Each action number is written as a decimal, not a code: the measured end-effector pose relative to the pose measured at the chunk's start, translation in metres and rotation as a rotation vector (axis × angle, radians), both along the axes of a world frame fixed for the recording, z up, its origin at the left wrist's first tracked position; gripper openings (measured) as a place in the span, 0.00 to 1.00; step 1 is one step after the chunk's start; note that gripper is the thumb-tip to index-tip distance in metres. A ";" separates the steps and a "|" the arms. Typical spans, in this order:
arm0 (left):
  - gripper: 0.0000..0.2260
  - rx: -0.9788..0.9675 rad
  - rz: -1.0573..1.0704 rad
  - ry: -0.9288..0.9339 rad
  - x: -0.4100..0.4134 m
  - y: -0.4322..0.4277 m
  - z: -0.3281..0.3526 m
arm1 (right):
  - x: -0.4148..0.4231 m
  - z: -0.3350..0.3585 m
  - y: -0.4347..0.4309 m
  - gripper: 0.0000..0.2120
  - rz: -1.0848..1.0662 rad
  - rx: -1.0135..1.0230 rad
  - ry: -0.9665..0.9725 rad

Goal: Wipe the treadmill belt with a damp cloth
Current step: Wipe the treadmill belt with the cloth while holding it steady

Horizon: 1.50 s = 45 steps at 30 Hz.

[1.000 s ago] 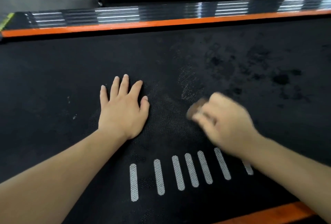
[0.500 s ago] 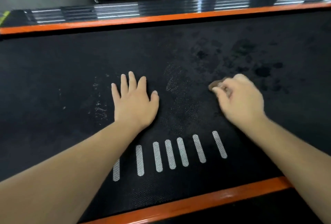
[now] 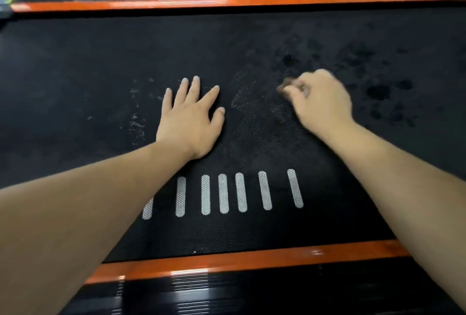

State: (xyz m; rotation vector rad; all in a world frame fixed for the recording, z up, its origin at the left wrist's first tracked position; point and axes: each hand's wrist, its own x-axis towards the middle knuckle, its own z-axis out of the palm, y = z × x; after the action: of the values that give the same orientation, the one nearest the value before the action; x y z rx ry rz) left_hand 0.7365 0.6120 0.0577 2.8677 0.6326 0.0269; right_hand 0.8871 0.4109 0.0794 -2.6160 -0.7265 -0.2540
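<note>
With left hand (image 3: 189,123) flat and spread on the belt (image 3: 75,62) and right hand (image 3: 320,103) curled round the cloth (image 3: 283,86), press firmly, overlapping strokes from far edge to near.

head cam | looks forward-down | close over treadmill belt (image 3: 75,62) | single view

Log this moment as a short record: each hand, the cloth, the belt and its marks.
left hand: flat on the belt, fingers spread
right hand: curled round the cloth, low over the belt
cloth: brown, mostly hidden by the fingers
blotches: dark, damp-looking, right of the right hand
specks: white, left of the left hand
stripes: white row between the forearms
rails: orange, along both belt edges
</note>
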 end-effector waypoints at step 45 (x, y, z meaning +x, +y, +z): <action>0.32 0.062 0.129 0.017 0.078 -0.036 -0.007 | 0.160 -0.013 0.116 0.12 0.274 -0.012 -0.027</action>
State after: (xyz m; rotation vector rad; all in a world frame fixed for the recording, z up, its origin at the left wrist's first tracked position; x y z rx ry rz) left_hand 0.8150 0.5764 0.0507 2.8842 0.8340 0.0431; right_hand 1.0476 0.5274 0.0668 -2.4899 -1.0854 -0.2034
